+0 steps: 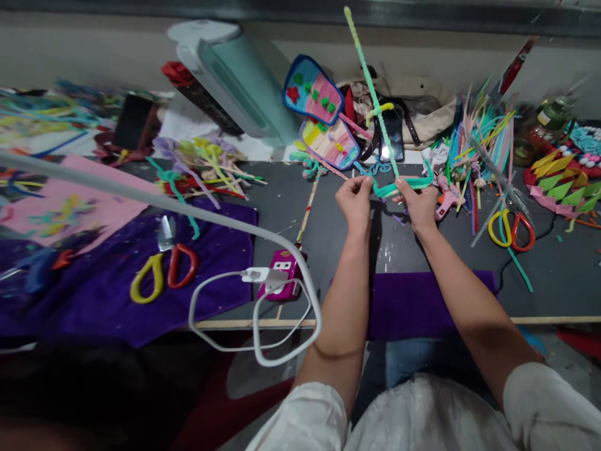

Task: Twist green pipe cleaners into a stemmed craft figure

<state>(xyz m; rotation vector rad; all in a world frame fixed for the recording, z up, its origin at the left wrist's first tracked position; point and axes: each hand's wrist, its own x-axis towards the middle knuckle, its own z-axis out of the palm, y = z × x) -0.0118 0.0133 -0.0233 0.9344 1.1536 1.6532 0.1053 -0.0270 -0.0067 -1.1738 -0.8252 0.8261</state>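
A green pipe-cleaner piece (413, 183) is held between my hands above the dark table. A long twisted stem (370, 81), pale green fading to yellow, rises from it, with a short yellow piece crossing its middle. My left hand (355, 197) pinches the left end of the green piece. My right hand (416, 203) is closed on it near the foot of the stem, and its bent right end sticks up past my fingers. Just right of my right hand lies a pink glue gun (449, 197).
Yellow-and-red scissors (511, 228) lie at right beside bundled pipe cleaners (483, 147). More scissors (164, 263) rest on purple cloth (107, 300). A white cable (282, 235) arches over the pink power strip (283, 274). Colourful woven pieces (313, 91) stand behind.
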